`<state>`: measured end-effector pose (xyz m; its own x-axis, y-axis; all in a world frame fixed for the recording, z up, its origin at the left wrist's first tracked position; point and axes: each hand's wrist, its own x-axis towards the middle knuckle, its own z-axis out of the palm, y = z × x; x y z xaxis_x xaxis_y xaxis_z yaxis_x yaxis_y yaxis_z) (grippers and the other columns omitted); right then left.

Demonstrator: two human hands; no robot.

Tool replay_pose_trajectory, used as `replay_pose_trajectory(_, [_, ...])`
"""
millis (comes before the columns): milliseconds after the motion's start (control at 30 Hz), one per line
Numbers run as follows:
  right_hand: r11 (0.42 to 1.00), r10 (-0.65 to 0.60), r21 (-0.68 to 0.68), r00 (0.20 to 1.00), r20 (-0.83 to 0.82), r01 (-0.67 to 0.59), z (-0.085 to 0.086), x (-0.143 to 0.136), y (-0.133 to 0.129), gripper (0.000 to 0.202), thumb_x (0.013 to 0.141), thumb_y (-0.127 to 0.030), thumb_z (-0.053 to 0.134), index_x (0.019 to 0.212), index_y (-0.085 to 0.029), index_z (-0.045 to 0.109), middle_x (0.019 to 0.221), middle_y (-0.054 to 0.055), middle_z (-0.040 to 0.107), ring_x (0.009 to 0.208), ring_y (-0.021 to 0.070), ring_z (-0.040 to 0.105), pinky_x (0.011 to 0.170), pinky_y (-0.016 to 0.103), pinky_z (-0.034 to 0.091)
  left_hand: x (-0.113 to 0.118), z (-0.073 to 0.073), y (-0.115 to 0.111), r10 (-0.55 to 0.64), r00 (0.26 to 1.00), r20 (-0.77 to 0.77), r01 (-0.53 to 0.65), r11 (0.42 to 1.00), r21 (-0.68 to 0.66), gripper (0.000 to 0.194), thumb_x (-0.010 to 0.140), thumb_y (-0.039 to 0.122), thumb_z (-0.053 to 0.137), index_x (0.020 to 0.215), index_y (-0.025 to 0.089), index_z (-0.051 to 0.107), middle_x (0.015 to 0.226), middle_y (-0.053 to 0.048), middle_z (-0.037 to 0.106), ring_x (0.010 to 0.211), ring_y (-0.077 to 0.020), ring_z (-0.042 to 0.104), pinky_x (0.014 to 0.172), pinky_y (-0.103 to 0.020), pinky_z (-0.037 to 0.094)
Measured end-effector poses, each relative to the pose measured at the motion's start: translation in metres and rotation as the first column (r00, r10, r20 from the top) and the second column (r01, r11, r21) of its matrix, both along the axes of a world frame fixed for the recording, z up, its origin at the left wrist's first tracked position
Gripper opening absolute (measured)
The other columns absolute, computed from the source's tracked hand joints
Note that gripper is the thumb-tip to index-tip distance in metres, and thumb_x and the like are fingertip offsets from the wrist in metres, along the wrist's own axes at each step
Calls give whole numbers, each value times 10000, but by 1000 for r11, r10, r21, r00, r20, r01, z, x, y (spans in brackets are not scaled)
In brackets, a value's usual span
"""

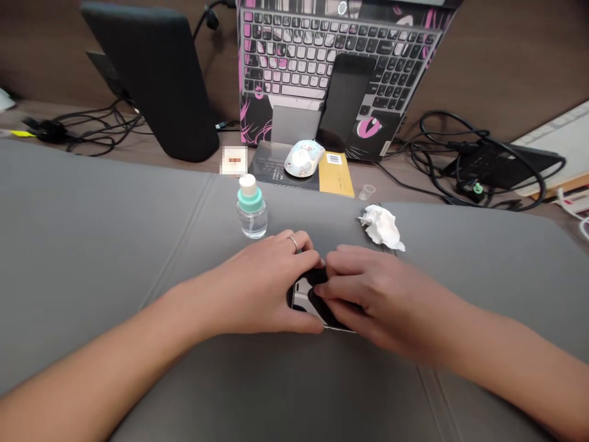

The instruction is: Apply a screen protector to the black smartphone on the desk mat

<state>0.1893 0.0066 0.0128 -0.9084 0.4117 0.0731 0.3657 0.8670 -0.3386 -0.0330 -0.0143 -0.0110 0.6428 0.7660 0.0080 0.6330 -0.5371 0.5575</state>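
Note:
A dark, glossy phone-like slab lies on the grey mat between my hands, its surface showing light reflections. My left hand, with a ring on one finger, grips its left end, thumb along the near edge and fingers around the far edge. My right hand is over the right part and hides it; its fingers are bent and pressed together, with a fingertip at the glossy surface. Whether those fingers pinch something small cannot be made out. Beyond my left hand stands a clear bottle with a teal and white top.
Crumpled white tissue and a small clear cup lie beyond my right hand. Farther back are a mouse, a yellow card, an upright laptop with a black phone against it, a black case and cables.

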Motion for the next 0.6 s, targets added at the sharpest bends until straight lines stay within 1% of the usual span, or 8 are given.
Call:
replay_pose_trajectory(100, [998,31,47,999,5,-32,-2,-12,-1,301,981,-115,476,801,-158,714,849,80,633,778,185,535,665,321,424,0,-1,1,6,999,39,-5,1000,-8,403,798,467,772,1091,218,652,1090,-56,592,967,-244,564,763,-372,504])
replay_pose_trajectory(167, [998,13,58,1000,-2,-13,-1,-8,-3,310,987,-117,466,822,-150,726,825,75,618,749,180,527,637,311,415,-1,-2,1,6,999,42,-5,1000,-12,425,791,477,784,1101,216,655,1101,-56,591,984,-247,572,780,-376,509])
replay_pose_trajectory(267, [997,-62,43,998,10,62,3,15,-6,303,1001,-136,472,881,-157,749,768,46,561,687,166,512,586,291,388,-2,-2,2,-4,999,31,5,1000,-11,505,790,524,797,1157,210,654,1151,-66,586,1037,-259,587,837,-388,518])
replay_pose_trajectory(367, [990,-140,26,989,37,139,8,40,-7,288,1019,-168,488,909,-176,754,747,29,537,655,156,537,572,280,392,-3,-2,1,-7,1000,30,8,1000,-15,552,812,546,778,1232,214,643,1193,-73,584,1068,-263,595,874,-387,521])
replay_pose_trajectory(433, [986,-167,14,985,37,167,11,48,-7,282,1023,-181,498,912,-188,757,751,26,542,641,148,552,570,274,399,-3,-1,1,-4,999,32,4,1000,-20,560,814,551,774,1244,218,641,1200,-72,583,1066,-261,599,875,-379,518])
replay_pose_trajectory(500, [988,-152,7,988,40,152,11,43,-7,293,1021,-173,495,889,-192,756,757,27,550,642,144,551,576,272,403,-3,-1,1,0,999,34,1,1000,-31,557,805,546,777,1239,224,641,1194,-66,581,1058,-259,602,868,-374,515])
replay_pose_trajectory(600, [995,-86,61,995,40,84,6,18,-8,321,1013,-142,476,816,-171,728,765,43,559,684,159,526,597,284,395,-2,0,2,12,999,36,-10,998,-54,502,777,515,794,1165,228,653,1146,-50,577,1021,-255,601,826,-363,507])
